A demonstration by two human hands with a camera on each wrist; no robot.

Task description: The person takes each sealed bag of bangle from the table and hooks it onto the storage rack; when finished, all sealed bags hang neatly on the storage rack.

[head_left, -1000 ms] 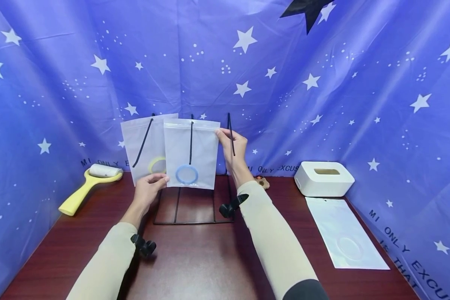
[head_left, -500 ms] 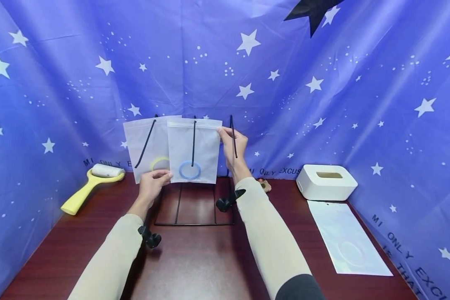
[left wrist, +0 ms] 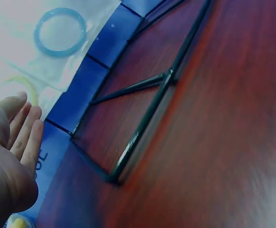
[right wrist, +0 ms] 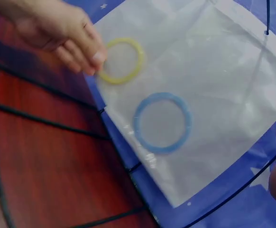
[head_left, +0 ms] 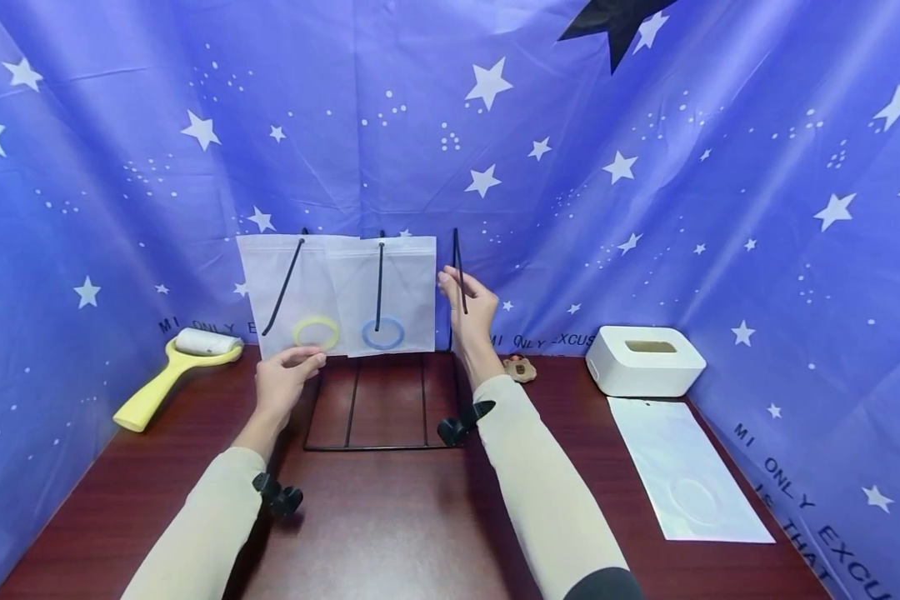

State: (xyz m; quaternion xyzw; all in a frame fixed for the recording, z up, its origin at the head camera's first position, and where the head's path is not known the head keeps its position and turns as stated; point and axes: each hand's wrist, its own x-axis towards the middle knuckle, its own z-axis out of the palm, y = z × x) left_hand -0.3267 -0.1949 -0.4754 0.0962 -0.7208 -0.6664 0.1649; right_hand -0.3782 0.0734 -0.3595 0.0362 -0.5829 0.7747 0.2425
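In the head view, we see two white bags [head_left: 405,292] on hooks of a black wire rack [head_left: 367,448] on the desk [head_left: 390,517]; their edges overlap. One has a yellow ring [head_left: 316,318] low inside, the other a blue ring [head_left: 382,347]. The left hand [head_left: 281,387] is at the yellow-ring bag's lower edge; the right hand [head_left: 476,312] is behind the rightmost hook, its fingers loosely bent and apart from the bags. A yellow-handled roller [head_left: 146,400] lies left; a white box [head_left: 645,367] and a flat white bag [head_left: 690,471] lie right.

In the left wrist view, we find the left fingers extended near the yellow ring — whether they touch the bag we cannot tell.

In the right wrist view, the left hand is blurred by the yellow ring — the right fingers show only partly, beside the bag's edge.
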